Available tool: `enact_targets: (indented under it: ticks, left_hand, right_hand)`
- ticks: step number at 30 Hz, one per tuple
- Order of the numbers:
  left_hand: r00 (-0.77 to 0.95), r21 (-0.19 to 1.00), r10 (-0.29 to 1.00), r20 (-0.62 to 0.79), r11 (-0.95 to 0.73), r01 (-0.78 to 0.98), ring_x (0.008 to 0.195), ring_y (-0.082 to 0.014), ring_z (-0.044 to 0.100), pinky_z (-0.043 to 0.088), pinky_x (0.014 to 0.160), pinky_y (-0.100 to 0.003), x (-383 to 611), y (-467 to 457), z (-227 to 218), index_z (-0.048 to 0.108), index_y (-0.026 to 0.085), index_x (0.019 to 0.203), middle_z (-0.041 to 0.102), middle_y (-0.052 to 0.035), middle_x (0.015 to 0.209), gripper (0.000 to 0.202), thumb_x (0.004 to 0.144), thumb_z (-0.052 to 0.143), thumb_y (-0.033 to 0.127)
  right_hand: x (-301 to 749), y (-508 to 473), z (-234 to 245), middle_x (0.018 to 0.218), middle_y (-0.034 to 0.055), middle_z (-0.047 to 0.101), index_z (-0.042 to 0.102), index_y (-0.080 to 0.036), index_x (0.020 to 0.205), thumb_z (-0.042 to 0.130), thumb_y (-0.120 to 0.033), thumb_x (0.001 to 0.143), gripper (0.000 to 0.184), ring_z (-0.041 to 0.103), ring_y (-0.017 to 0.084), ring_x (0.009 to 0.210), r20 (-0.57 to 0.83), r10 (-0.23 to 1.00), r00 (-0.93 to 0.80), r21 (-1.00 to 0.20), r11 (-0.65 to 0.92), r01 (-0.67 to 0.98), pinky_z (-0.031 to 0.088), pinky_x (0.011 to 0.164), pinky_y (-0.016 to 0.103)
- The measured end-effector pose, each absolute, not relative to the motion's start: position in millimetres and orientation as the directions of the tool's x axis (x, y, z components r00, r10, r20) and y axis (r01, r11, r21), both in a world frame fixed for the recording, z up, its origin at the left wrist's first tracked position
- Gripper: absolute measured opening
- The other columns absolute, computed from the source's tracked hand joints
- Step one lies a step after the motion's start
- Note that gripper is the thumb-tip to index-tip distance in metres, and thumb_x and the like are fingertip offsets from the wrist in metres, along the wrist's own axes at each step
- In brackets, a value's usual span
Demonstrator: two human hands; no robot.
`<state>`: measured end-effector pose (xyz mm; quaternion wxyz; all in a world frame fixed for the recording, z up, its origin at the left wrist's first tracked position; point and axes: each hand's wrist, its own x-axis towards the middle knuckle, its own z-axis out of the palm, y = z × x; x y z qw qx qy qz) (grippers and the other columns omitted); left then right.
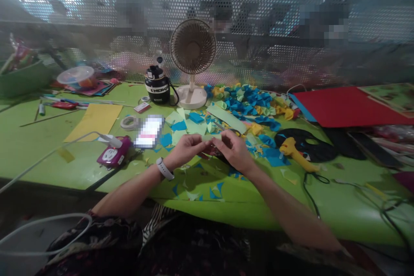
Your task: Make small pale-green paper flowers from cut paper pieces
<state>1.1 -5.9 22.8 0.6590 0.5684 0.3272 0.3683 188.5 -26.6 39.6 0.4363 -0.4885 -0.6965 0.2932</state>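
Observation:
My left hand (189, 148) and my right hand (234, 151) meet over the middle of the green table, fingertips pinched together. Between them is a small piece of pale green paper (216, 136), mostly covered by the fingers. Beneath my right palm shows a dark object, perhaps a scissors handle; its shape is too hidden to tell. Just beyond the fingers lie pale green sheets (196, 127) and cut blue pieces (179, 126). A heap of folded blue, yellow and green paper pieces (249, 99) spreads behind my right hand. Small scraps (216, 190) lie nearer the table edge.
At the back stand a fan (193, 47) and a black jug (157, 86). Leftward are a phone (149, 131), a tape roll (129, 123), a purple power socket (114, 153) and yellow paper (93, 121). A yellow glue gun (298, 155) with its cord and red sheets (349, 107) lie right.

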Motion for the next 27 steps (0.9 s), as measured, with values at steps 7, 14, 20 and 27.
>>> enact_targets:
  ticks: [7, 14, 20, 27]
  left_hand:
    - [0.475, 0.99, 0.88, -0.008, 0.073, -0.119, 0.074, -0.0179, 0.075, 0.063, 0.07, -0.031, 2, -5, 21, 0.058, 0.013, 0.075, 0.076, -0.0085, 0.081, 0.051, 0.072, 0.077, 0.06]
    - [0.456, 0.992, 0.89, -0.026, 0.079, -0.096, 0.076, -0.0192, 0.075, 0.063, 0.068, -0.03, 0, -2, 24, 0.059, 0.012, 0.075, 0.077, -0.0104, 0.084, 0.049, 0.073, 0.078, 0.058]
    - [0.499, 0.996, 0.866, -0.033, 0.069, -0.054, 0.075, -0.0183, 0.075, 0.059, 0.063, -0.024, -3, 1, 23, 0.069, 0.01, 0.093, 0.077, -0.0114, 0.088, 0.046, 0.073, 0.081, 0.05]
    - [0.537, 0.994, 0.839, -0.092, 0.108, 0.001, 0.07, -0.0184, 0.074, 0.06, 0.061, -0.026, -9, 8, 25, 0.066, 0.011, 0.082, 0.078, -0.0132, 0.085, 0.046, 0.07, 0.082, 0.052]
  right_hand:
    - [190, -23, 37, 0.062, -0.0029, 0.048, 0.045, -0.024, 0.073, 0.05, -0.057, 0.092, 0.038, 0.044, 0.014, 0.058, 0.318, 0.923, -0.218, -0.802, 0.385, 0.457, 0.037, 0.057, 0.028]
    - [197, -20, 40, 0.067, -0.0018, 0.052, 0.051, -0.023, 0.078, 0.051, -0.05, 0.092, 0.031, 0.047, 0.015, 0.061, 0.219, 0.94, -0.26, -0.817, 0.322, 0.478, 0.039, 0.058, 0.028]
    - [198, -21, 45, 0.066, -0.0017, 0.056, 0.053, -0.022, 0.075, 0.054, -0.046, 0.092, 0.029, 0.049, 0.014, 0.06, 0.221, 0.923, -0.314, -0.792, 0.358, 0.494, 0.04, 0.057, 0.028]
    - [200, -18, 46, 0.065, -0.0008, 0.061, 0.055, -0.022, 0.075, 0.057, -0.051, 0.089, 0.032, 0.056, 0.015, 0.061, 0.234, 0.918, -0.32, -0.821, 0.363, 0.442, 0.045, 0.058, 0.028]
